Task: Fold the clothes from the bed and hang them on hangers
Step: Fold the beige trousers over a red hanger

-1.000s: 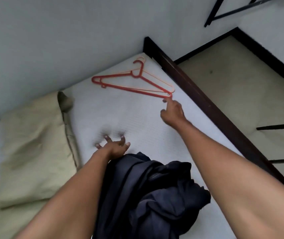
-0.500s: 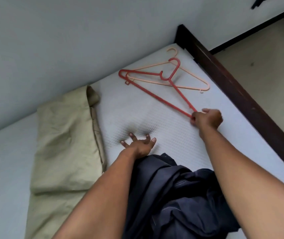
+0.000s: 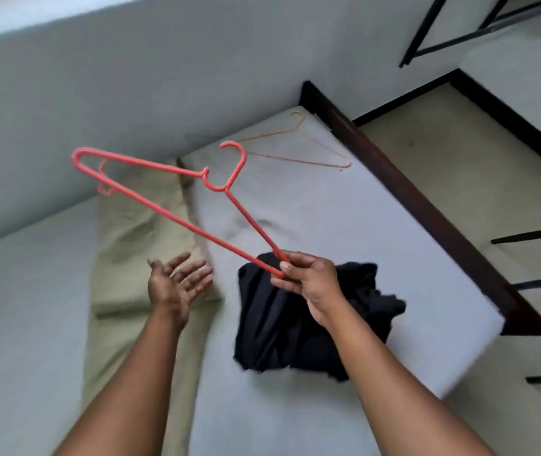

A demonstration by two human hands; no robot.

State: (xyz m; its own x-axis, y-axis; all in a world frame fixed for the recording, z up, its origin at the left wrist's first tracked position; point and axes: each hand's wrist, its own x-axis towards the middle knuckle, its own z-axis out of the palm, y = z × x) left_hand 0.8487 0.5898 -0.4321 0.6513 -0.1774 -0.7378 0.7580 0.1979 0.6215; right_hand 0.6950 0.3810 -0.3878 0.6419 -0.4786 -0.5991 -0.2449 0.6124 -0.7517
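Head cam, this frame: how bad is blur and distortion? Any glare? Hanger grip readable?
Head view: motion blur throughout, heaviest on the left hand and the mattress edge; red hanger and the right hand pinching its corner read clearly; wide-angle stretches the forearms at the bottom; soft even light, no glare; pale hanger faint.

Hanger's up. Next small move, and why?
Probably bring the open left hand to the red plastic hanger near its neck: the right hand pinches only one end corner, and the crumpled dark navy garment below is not yet folded.
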